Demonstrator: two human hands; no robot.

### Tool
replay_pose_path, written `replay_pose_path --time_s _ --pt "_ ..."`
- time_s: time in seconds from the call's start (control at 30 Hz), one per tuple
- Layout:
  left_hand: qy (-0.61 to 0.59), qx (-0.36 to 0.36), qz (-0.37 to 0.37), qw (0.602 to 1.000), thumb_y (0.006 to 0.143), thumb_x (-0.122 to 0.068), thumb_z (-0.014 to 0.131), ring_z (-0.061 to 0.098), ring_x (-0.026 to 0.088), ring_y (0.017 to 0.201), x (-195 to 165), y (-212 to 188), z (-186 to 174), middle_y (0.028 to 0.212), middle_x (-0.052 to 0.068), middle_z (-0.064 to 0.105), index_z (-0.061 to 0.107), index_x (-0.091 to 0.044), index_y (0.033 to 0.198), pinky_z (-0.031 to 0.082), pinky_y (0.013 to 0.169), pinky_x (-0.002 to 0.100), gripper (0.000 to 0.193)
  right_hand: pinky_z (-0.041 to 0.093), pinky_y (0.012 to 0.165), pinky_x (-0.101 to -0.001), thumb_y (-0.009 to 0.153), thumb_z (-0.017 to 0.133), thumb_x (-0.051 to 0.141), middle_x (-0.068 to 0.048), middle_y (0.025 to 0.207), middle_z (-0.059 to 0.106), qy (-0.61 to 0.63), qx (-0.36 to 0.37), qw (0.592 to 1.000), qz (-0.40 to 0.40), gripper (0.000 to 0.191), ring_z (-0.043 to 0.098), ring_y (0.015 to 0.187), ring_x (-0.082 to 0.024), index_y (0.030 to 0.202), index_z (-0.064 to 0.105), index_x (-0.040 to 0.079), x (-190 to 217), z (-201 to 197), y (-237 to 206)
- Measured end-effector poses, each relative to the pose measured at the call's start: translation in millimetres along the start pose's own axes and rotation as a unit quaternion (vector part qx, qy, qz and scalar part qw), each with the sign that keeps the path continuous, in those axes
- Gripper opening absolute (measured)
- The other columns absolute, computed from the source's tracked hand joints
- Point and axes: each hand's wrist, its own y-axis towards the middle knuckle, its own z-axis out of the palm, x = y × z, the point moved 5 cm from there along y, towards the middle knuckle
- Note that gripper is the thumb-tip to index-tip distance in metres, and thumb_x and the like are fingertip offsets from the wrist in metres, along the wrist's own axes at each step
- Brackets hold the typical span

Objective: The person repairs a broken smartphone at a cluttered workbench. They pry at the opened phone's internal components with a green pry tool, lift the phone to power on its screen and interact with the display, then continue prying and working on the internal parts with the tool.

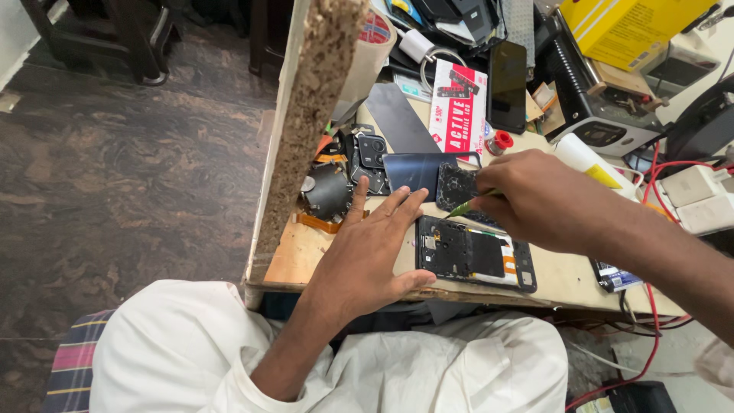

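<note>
An opened phone body [474,256], black with its circuit boards bare, lies flat near the front edge of a wooden workbench [562,275]. My left hand [371,252] rests flat on the bench with its fingers spread, its thumb against the phone's left edge. My right hand [539,199] hovers over the phone's far end and pinches a thin green tool [465,206], whose tip points at a dark cover piece [456,186]. Behind it lies a dark blue phone back panel [413,172].
A rough chipboard wall [310,115] stands on the bench's left side. The back of the bench holds a tape roll [371,50], a red-and-white packet [459,103], a black phone [508,86], a yellow box [623,27], white chargers [699,195] and red wires [651,306].
</note>
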Motion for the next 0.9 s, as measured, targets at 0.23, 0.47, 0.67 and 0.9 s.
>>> replay_pose_path --time_s 0.23,0.47,0.67,0.9 --pt "0.021 0.003 0.024 0.999 0.075 -0.052 0.080 0.038 0.032 0.146 -3.1 1.9 1.3 0.145 0.024 0.054 0.034 0.007 0.149 0.005 0.125 0.057 0.105 0.056 0.071 -0.0462 0.102 0.062 0.043 -0.022 0.071 0.071 -0.101 0.158 0.970 0.156 0.050 0.071 0.070 -0.039 0.082 0.076 -0.001 -17.9 6.6 13.4" --pt "0.002 0.033 -0.010 0.999 0.076 -0.050 0.079 0.037 0.031 0.147 -1.7 3.6 0.9 0.141 0.019 0.057 0.032 0.005 0.152 0.002 0.126 0.058 0.105 0.055 0.072 -0.0477 0.092 0.071 0.033 -0.020 0.073 0.072 -0.074 0.099 0.987 0.098 0.029 0.071 0.071 -0.039 0.086 0.077 0.005 -5.2 4.6 18.1" --pt "0.011 0.004 0.005 1.000 0.075 -0.050 0.081 0.039 0.030 0.146 -3.2 1.7 0.0 0.145 0.022 0.054 0.034 0.004 0.150 0.001 0.125 0.058 0.104 0.054 0.063 -0.0480 0.081 0.071 0.018 -0.017 0.069 0.072 0.041 0.040 0.998 0.012 0.017 0.070 0.064 -0.036 0.083 0.069 0.001 -2.1 -1.1 9.2" --pt "0.014 0.010 -0.001 1.000 0.076 -0.051 0.079 0.038 0.030 0.147 -2.4 0.7 0.7 0.145 0.020 0.055 0.035 0.004 0.151 0.001 0.126 0.058 0.102 0.055 0.074 -0.0505 0.099 0.061 0.039 -0.022 0.073 0.072 -0.110 0.132 0.974 0.147 0.044 0.070 0.072 -0.041 0.079 0.075 0.003 -7.4 5.7 14.7"
